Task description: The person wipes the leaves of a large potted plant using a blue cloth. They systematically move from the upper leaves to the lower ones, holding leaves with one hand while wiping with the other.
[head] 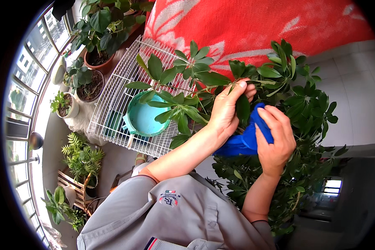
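A large potted-type schefflera with glossy leaflets (300, 100) spreads in front of me; its pot is hidden. My left hand (228, 106) pinches a stem or leaf stalk of this plant between thumb and fingers, with a dark leaf hanging just below the fingertips. In my right hand (276, 137) is a bunched blue cloth (247, 142), held between thumb and fingers close to the right of my left hand. Part of the cloth hangs down behind my left wrist, among the leaves.
A white wire cage (112, 125) with a turquoise round basin (148, 117) on it stands at left. Potted plants (98, 57) line the windows (26, 72). A red patterned blanket (237, 28) hangs at the top. A slatted wooden planter (72, 187) stands lower left.
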Tool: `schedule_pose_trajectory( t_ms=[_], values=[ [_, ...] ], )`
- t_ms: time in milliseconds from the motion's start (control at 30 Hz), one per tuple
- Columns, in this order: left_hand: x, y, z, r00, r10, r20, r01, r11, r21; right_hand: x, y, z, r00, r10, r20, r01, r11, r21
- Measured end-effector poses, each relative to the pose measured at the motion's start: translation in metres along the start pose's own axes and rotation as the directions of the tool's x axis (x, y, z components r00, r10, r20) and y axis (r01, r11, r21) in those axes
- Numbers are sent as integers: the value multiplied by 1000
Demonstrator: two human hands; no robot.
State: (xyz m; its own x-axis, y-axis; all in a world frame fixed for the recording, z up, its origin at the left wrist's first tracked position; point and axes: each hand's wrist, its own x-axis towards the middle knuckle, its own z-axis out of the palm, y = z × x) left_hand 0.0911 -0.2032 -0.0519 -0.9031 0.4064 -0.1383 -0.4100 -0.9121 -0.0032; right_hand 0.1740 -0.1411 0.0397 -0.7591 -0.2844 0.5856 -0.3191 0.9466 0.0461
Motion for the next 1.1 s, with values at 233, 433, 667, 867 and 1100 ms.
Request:
schedule_pose_trajectory(
  t_ms=[233, 433, 667, 867, 1100],
  values=[
    [-10, -3, -18, 993, -6, 117, 2, 1000, 31, 7, 4, 35, 999, -8, 47, 9, 1000, -21],
    [-10, -4, -24, 997, -17, 76, 9, 994, 111, 13, 28, 42, 994, 108, -29, -111, 989, -100],
    [-14, 2, -20, 995, -18, 101, 4, 991, 136, 2, 32, 20, 960, 220, -171, -237, 968, -82],
    [-23, 7, -24, 986, -132, 103, 105, 967, 231, -8, 5, -3, 975, 198, 104, -201, 979, 17],
    [-42, 18, -13, 955, -248, 162, 211, 954, 213, -14, -16, 34, 983, 161, 90, -174, 972, 157]
  ],
)
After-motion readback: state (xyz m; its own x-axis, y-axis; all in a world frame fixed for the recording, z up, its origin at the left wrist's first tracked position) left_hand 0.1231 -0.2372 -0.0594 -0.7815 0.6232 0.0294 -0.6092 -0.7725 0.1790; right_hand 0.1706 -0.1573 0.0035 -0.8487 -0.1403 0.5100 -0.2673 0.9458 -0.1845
